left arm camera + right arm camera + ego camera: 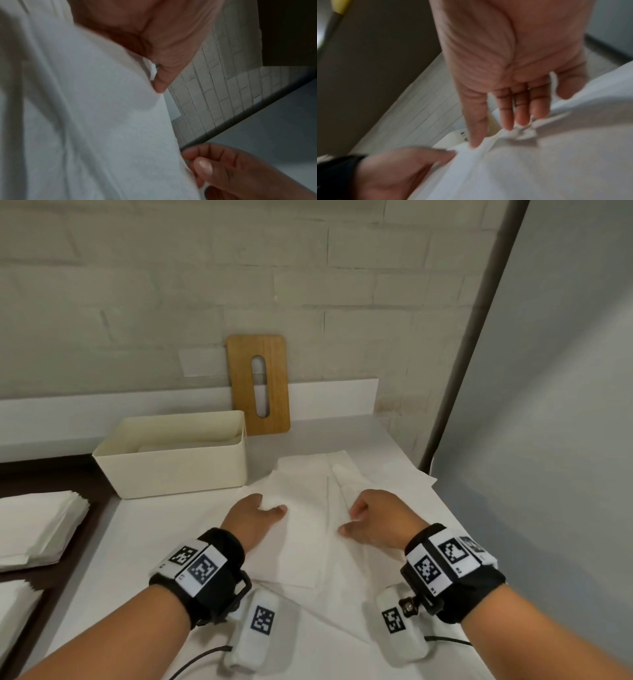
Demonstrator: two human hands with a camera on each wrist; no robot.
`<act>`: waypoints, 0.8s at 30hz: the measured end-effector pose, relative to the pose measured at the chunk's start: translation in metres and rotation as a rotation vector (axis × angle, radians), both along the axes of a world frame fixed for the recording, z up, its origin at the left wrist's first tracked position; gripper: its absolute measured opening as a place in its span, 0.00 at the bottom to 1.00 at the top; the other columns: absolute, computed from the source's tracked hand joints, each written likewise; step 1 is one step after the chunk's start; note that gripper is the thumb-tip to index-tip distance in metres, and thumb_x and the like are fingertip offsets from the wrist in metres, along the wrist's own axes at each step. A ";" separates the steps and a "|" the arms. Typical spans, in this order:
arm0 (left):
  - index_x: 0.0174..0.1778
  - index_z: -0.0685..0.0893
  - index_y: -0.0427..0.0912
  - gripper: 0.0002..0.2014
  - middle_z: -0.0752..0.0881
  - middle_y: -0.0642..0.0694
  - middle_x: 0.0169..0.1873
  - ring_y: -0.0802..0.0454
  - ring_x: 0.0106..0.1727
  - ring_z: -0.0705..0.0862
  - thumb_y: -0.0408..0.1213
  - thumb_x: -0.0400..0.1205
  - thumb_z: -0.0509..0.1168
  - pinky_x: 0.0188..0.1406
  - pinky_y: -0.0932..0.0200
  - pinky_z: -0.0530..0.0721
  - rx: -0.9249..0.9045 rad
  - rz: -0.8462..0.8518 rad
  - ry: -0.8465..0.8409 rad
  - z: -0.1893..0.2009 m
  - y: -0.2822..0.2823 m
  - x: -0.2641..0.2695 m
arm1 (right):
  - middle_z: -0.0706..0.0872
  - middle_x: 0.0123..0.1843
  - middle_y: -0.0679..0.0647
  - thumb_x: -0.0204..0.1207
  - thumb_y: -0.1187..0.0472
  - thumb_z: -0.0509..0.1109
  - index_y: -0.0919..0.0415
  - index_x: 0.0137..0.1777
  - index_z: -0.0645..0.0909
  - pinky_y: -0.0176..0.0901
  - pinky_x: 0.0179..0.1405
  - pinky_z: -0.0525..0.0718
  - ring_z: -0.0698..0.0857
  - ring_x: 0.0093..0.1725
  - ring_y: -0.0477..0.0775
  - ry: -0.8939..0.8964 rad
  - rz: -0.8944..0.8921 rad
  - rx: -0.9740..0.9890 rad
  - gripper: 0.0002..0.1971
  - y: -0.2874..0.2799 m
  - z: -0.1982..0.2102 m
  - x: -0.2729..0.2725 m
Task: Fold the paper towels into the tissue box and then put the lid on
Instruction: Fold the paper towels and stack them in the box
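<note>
two hands (255,517), one box (178,463), one lid (259,385), two towel stacks (37,525)

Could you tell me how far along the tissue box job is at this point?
Done: some folded towels already lie in the tissue box. In hand: the left hand and right hand both grip a paper towel on the table. Left: the stack of towels at the left, and the wooden lid leaning on the wall.

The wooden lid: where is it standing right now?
In the head view, the wooden lid leans upright against the brick wall, just behind the tissue box's right end.
</note>
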State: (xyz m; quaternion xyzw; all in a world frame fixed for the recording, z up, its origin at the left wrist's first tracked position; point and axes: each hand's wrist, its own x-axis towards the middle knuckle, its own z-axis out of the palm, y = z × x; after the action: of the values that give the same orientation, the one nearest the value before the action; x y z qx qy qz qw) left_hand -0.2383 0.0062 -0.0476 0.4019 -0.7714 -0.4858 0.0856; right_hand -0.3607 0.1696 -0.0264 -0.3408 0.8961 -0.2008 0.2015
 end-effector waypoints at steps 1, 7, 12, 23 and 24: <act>0.65 0.77 0.36 0.19 0.82 0.41 0.60 0.40 0.65 0.78 0.41 0.81 0.64 0.57 0.55 0.79 -0.016 0.007 0.043 -0.002 0.000 -0.002 | 0.80 0.52 0.48 0.66 0.48 0.77 0.56 0.57 0.78 0.42 0.58 0.80 0.80 0.55 0.50 -0.019 0.041 0.006 0.22 -0.003 -0.002 0.006; 0.50 0.82 0.34 0.07 0.86 0.40 0.42 0.42 0.43 0.83 0.26 0.78 0.62 0.36 0.59 0.79 0.094 0.124 0.312 0.006 -0.007 0.015 | 0.78 0.62 0.53 0.69 0.54 0.77 0.61 0.67 0.73 0.42 0.59 0.75 0.78 0.61 0.54 -0.057 0.222 0.148 0.28 -0.011 -0.009 0.019; 0.50 0.81 0.36 0.11 0.85 0.33 0.51 0.38 0.50 0.82 0.20 0.76 0.59 0.55 0.47 0.78 0.236 0.208 0.342 0.002 -0.031 0.041 | 0.89 0.54 0.60 0.74 0.61 0.73 0.64 0.50 0.85 0.52 0.60 0.84 0.88 0.54 0.60 -0.330 0.018 -0.326 0.08 -0.003 0.007 0.011; 0.61 0.80 0.32 0.26 0.84 0.28 0.55 0.36 0.48 0.87 0.28 0.64 0.65 0.54 0.42 0.82 0.646 0.105 0.500 -0.012 -0.011 0.051 | 0.87 0.57 0.58 0.82 0.64 0.62 0.58 0.60 0.77 0.61 0.61 0.82 0.86 0.53 0.59 -0.725 -0.141 -0.883 0.09 -0.067 0.020 0.045; 0.63 0.80 0.32 0.28 0.85 0.30 0.54 0.38 0.46 0.88 0.31 0.64 0.67 0.52 0.45 0.83 0.751 0.091 0.557 -0.008 -0.008 0.053 | 0.86 0.61 0.58 0.81 0.62 0.63 0.59 0.63 0.76 0.61 0.64 0.81 0.86 0.57 0.60 -0.659 -0.142 -0.769 0.12 -0.074 0.011 0.048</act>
State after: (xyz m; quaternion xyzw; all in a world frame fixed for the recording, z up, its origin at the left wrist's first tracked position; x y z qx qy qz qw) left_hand -0.1857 -0.0019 -0.0558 0.2925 -0.4715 -0.8165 0.1592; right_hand -0.3123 0.0959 -0.0150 -0.2473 0.6674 -0.6258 0.3192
